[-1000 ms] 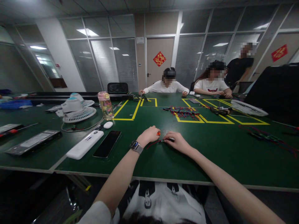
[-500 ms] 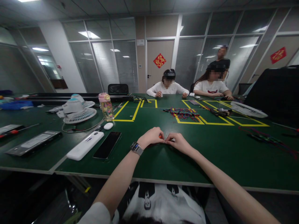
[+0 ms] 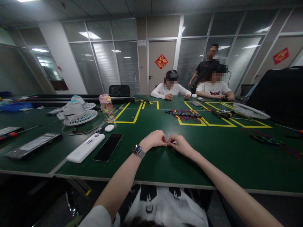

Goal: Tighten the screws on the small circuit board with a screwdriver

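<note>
My left hand (image 3: 155,138) is closed over the green table, a watch (image 3: 138,150) on its wrist. A small orange-red thing (image 3: 163,139) shows between its fingers, mostly hidden, and I cannot make out its kind. Close to those fingertips my right hand (image 3: 178,142) makes a pinch, thumb against forefinger. What it grips, if anything, is too small to name. Left of my hands lies a black phone (image 3: 109,147), with a white power-bank-like slab (image 3: 86,148) beside it.
A pink-lidded bottle (image 3: 107,108), a white earbud-like case (image 3: 109,128) and white fan heads (image 3: 79,111) stand to the left. Ahead lies a bundle of coloured wires (image 3: 186,115) by yellow tape outlines (image 3: 125,122). Two people sit across the table; another person (image 3: 203,71) stands behind.
My hands stay almost in place; the left fingers have shifted slightly and cover more of the orange-red thing. The standing person has moved left, and a seated person's hand has moved right.
</note>
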The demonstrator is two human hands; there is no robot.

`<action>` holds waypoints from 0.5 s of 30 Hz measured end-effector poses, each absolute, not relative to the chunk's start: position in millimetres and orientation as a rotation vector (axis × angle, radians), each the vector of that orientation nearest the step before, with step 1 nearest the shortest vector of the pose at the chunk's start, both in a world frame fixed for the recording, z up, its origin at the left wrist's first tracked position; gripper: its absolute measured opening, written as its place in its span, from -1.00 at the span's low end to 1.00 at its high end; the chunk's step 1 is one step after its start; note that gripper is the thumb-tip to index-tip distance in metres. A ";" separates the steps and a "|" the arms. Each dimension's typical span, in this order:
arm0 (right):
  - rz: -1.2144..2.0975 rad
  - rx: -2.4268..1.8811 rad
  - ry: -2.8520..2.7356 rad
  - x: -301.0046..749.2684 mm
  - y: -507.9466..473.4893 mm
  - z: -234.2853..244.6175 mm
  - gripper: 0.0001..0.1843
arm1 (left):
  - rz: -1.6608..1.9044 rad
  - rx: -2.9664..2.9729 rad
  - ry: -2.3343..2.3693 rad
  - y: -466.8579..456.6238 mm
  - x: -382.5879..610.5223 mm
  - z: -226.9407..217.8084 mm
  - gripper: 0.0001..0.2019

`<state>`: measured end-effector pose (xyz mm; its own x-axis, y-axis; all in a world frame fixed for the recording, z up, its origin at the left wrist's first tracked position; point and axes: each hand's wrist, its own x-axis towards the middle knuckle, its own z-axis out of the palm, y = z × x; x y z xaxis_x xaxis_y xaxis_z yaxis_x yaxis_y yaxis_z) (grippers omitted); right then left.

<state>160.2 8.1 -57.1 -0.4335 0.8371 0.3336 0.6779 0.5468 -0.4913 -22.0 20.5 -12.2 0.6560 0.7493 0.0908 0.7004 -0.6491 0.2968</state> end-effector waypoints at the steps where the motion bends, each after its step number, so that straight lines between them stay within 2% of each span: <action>1: 0.375 -1.219 -2.246 160.2 7.8 -56.8 -0.92 | 0.303 2.636 1.177 20.5 -21.8 -12.2 -0.85; 9: 0.329 -1.217 -2.283 160.3 7.8 -59.9 -0.93 | 0.292 2.634 1.199 19.5 -19.8 -11.6 -0.87; 15: 0.323 -1.063 -2.383 161.8 8.0 -61.2 -0.91 | 0.288 2.640 1.202 21.3 -19.8 -13.4 -0.86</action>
